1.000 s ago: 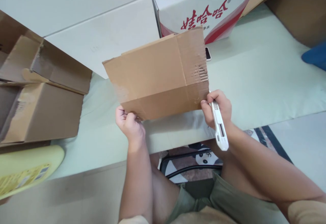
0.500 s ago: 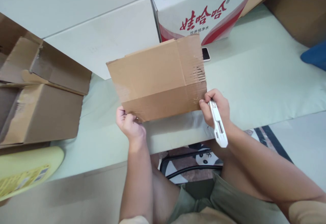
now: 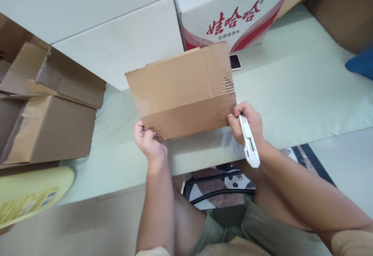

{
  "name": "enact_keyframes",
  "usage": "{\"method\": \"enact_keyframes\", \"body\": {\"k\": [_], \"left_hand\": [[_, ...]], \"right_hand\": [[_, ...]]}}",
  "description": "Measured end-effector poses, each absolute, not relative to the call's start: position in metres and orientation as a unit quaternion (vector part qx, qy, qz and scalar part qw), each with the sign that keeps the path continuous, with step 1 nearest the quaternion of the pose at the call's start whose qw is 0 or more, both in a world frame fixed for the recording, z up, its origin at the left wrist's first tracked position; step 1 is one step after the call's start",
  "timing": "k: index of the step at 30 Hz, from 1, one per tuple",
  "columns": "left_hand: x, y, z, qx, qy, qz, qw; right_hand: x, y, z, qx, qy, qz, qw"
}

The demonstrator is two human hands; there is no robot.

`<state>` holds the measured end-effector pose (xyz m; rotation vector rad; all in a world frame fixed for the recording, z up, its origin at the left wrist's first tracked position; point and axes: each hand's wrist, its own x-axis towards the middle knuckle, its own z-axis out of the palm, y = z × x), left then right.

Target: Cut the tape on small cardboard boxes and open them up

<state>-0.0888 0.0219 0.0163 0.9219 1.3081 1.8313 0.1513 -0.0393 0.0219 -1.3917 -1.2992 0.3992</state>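
A brown cardboard piece [image 3: 186,89] is held over the pale green table [image 3: 305,100] at the frame's centre, the grip of the left hand [image 3: 150,141] curled tightly on its lower-left corner, the right hand [image 3: 247,124] clasping its lower-right edge and a white utility knife [image 3: 250,147].

Creased brown cardboard [image 3: 183,93] beside white cutter [image 3: 249,142]

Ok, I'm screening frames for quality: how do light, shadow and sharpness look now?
Head view: soft light, with a faint shadow on the pale green cloth below the cardboard; same view: the red lettering is crisp; head view: the yellow label at lower left is too blurred to read.
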Motion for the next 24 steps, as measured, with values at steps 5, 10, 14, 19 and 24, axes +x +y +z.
{"method": "enact_keyframes", "body": {"k": [5,10,14,19,24], "left_hand": [[-0.0878,0.0217,0.0155,0.359,0.508,0.704,0.342],[-0.0877,0.0223,0.0155,0.362,0.512,0.703,0.337],[-0.0882,0.0217,0.0151,0.367,0.511,0.702,0.333],[-0.0887,0.0216,0.0146,0.36,0.507,0.706,0.339],[-0.0884,0.0222,0.0156,0.361,0.509,0.706,0.335]], "right_hand": [[0.1508,-0.0389,0.0229,-0.592,-0.549,0.169,0.565],[0.1506,-0.0394,0.023,-0.595,-0.546,0.172,0.564],[0.1511,-0.0394,0.0227,-0.598,-0.547,0.17,0.56],[0.1506,-0.039,0.0235,-0.59,-0.549,0.164,0.569],[0.1502,-0.0391,0.0228,-0.594,-0.546,0.171,0.566]]}}
